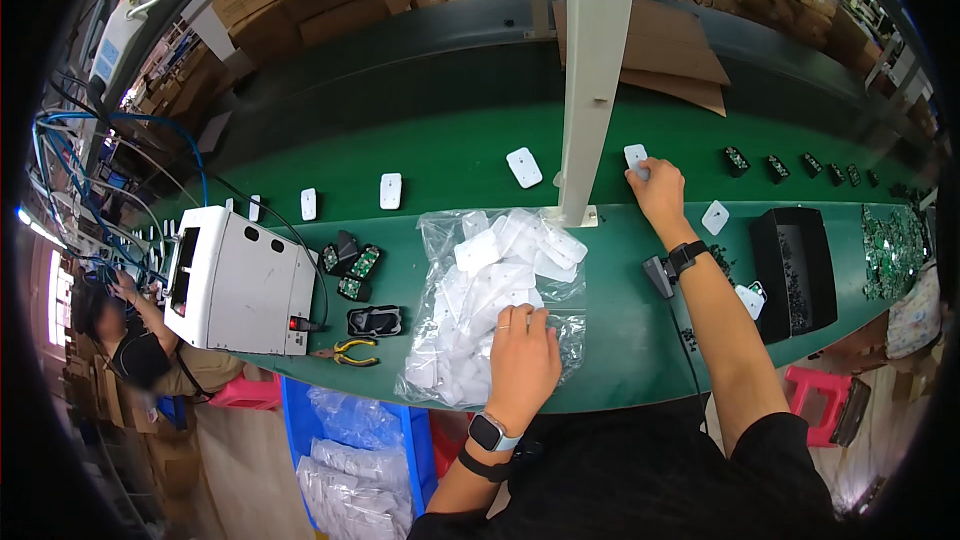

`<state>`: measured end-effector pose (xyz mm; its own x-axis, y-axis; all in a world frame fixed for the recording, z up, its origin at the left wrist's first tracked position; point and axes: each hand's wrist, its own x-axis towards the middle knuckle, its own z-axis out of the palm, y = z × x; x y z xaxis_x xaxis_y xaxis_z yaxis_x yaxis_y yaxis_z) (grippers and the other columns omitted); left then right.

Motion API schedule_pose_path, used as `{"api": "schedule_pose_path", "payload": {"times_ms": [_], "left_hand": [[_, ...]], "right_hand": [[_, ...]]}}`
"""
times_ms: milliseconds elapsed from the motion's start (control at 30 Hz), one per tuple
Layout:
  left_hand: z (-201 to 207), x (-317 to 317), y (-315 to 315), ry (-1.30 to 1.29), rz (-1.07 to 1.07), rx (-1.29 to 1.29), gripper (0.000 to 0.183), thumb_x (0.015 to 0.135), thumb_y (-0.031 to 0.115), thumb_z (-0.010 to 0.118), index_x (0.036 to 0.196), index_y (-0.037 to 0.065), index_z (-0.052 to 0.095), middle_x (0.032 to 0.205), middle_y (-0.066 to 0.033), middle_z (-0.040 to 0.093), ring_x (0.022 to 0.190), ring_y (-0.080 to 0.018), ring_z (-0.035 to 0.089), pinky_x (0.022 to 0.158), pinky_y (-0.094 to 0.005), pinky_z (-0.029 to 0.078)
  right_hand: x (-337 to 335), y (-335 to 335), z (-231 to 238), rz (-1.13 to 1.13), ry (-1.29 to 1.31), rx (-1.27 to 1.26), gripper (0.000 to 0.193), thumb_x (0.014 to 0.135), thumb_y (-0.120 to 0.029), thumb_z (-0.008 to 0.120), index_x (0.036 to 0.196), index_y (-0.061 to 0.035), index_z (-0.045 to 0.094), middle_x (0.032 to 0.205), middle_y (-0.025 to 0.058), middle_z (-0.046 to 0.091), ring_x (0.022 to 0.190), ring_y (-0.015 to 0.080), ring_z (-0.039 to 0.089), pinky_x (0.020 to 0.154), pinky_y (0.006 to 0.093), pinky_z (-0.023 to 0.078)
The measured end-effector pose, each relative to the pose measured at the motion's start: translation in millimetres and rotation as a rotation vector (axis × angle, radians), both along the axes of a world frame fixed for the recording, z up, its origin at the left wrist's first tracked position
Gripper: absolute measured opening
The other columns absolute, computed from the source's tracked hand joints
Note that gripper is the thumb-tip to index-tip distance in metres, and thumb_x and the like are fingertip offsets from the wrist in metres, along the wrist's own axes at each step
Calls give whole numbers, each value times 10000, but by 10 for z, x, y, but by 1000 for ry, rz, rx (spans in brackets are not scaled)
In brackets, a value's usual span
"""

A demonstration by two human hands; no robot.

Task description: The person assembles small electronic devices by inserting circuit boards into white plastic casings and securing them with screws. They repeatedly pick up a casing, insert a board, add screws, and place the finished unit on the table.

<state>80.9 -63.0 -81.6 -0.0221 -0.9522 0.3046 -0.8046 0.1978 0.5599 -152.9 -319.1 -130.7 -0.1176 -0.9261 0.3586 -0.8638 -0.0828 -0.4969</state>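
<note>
My right hand point(660, 192) is on the green conveyor belt, its fingers closed on a small white plastic cover point(635, 155) with rounded corners. Nearer to me, a clear plastic bag point(426, 240) lies spread on the green bench, heaped with white plastic covers point(480, 290). My left hand point(525, 358) rests on the right part of that heap, fingers extended and lightly bent over the pieces. Its fingertips partly hide what they touch. Another white cover point(523, 168) lies on the belt left of the upright post, and a loose cover point(715, 217) lies right of my right wrist.
A white machine point(255, 280) with cables stands left, near pliers point(346, 352) and black housings with circuit boards point(360, 265). A post point(595, 80) rises between my hands. Right are a black bin point(765, 260), black units point(778, 169) and circuit boards point(893, 250). Below is a blue crate point(420, 440).
</note>
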Motion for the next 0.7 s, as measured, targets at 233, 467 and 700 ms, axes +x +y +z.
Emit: {"api": "schedule_pose_path", "payload": {"times_ms": [233, 467, 700], "left_hand": [[-43, 78, -207, -189, 33, -1, 341, 843, 46, 677, 1165, -40, 606, 1207, -262, 583, 1190, -443, 520, 1026, -496, 434], [-203, 52, -443, -357, 153, 24, 411, 843, 72, 678, 1236, -15, 597, 1275, -231, 597, 1218, -413, 534, 1064, -501, 381], [-178, -75, -408, -400, 84, -2, 267, 857, 1, 615, 1119, 26, 658, 1153, -165, 644, 1126, -369, 576, 1006, -477, 415]], "right_hand": [[18, 189, 152, 121, 15, -29, 440, 779, -240, 807, 1121, 14, 699, 1049, 233, 683, 944, 404, 677, 857, 457, 550], [-509, 1374, 1138, 224, -219, 16, 209, 801, -99, 753, 975, -39, 654, 892, 98, 642, 761, 219, 623, 677, 336, 510], [-1330, 2450, 715, 162, -267, 214, 80, 811, -32, 729, 835, -30, 652, 742, 68, 612, 644, 197, 601, 600, 305, 488]]}}
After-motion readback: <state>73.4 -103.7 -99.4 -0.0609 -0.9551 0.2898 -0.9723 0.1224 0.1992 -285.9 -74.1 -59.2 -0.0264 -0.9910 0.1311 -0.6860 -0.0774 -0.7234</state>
